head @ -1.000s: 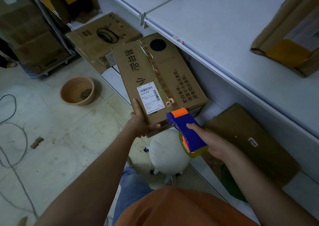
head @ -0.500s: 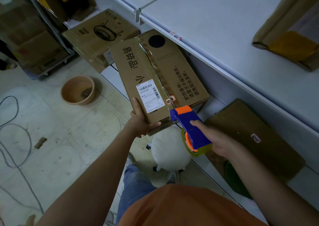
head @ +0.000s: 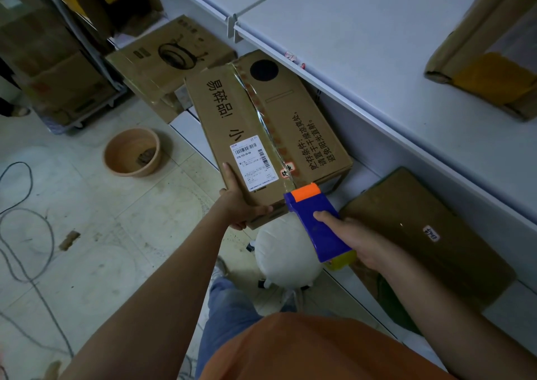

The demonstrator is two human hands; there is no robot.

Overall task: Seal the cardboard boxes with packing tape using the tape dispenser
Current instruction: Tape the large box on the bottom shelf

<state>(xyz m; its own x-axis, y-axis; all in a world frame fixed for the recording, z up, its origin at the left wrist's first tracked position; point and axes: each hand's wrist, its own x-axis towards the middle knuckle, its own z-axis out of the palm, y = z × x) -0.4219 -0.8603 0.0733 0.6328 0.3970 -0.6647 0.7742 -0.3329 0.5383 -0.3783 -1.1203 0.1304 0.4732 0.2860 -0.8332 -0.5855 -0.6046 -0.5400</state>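
- Head view: I see the box (head: 261, 135) lying on the low shelf (head: 363, 182) under the white desk (head: 377, 60), its near end overhanging the shelf edge toward me.
- My left hand (head: 238, 205) grips the box's near-left corner, thumb along the top face and fingers curled under the edge, so it is clamped on the box.
- My right hand (head: 357, 240) is wrapped around the dispenser (head: 316, 222), index finger laid along its blue body. The orange head touches the box's near edge, right at the end of the centre seam.
- Progress, as I judge it: a glossy, wrinkled strip of tape (head: 261, 118) already runs the length of the seam from the far end down to the dispenser. That reads to me as a top-seam pass at its near end, with the tape not yet cut.
- Left to do, by my guess: fold the tape over the near edge, tear it off and press it flat. The box with the ring print (head: 171, 57) beyond the box and the flat one (head: 421, 234) to its right may also need sealing. I cannot tell from here whether they are taped.
- Orientation: the box's long axis runs from near me away toward the upper left, roughly along the desk's front edge. The seam follows that axis.
- The dispenser lies close to that line, head pointing away from me at the box, and its tape roll (head: 340, 260) at the near end, by my palm.
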